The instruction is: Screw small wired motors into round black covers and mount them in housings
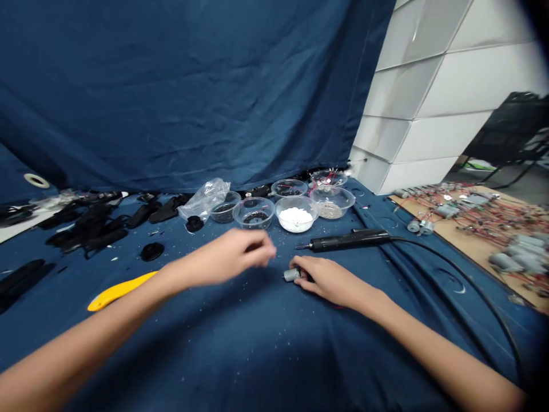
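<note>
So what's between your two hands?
In the head view, a small metal motor sits at the fingertips of the right hand, and past it, toward the left hand, there is only blue cloth with white specks.

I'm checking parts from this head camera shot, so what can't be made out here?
In the head view:
The small motor: one end is hidden by the right hand.
The left hand: its fingers are blurred.
The dark bits in the clear bowl: too small to identify.
The wooden board of motors: cut off by the right edge.
</note>
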`<state>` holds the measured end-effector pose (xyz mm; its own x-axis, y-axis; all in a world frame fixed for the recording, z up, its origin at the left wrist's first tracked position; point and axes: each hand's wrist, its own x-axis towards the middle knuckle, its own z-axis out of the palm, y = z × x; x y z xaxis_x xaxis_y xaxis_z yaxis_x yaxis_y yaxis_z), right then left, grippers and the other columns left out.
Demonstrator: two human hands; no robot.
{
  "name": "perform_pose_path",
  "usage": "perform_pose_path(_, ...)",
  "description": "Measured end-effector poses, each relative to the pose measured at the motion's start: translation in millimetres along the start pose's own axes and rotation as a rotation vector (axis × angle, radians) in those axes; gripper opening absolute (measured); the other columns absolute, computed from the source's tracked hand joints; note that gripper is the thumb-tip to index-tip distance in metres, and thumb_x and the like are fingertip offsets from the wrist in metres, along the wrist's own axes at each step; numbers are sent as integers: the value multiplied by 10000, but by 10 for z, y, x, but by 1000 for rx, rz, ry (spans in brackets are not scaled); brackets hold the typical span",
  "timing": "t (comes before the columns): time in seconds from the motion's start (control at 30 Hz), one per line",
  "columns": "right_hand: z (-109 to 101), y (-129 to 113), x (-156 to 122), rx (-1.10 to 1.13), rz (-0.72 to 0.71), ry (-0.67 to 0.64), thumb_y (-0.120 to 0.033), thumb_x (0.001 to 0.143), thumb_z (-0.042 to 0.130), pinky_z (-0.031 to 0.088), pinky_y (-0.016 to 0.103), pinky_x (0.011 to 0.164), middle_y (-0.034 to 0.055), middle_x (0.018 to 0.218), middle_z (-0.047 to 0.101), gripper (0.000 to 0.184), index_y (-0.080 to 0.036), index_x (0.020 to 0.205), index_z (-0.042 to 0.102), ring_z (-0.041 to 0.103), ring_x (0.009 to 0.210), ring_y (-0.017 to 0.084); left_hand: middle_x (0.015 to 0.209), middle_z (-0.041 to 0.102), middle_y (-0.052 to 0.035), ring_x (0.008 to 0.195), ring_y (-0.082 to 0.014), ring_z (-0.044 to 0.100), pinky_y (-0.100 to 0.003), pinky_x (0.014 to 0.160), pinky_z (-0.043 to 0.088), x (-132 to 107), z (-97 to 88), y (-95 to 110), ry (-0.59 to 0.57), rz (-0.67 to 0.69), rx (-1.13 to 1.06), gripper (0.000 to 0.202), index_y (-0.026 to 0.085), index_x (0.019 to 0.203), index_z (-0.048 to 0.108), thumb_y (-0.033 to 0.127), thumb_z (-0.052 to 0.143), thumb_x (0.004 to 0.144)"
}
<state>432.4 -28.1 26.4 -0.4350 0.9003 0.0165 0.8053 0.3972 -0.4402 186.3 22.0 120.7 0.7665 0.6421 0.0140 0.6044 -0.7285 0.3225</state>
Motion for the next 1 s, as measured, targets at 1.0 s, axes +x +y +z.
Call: perform_pose_path(1.0,-166,302,-177,-521,26,23,-293,890,557,439,375,768,142,1064,582,278,-167,1136,586,571,964,276,914,644,-31,880,-150,574,-279,807,410,390,716,-385,153,202,-44,168,163,917,601,254,463,948)
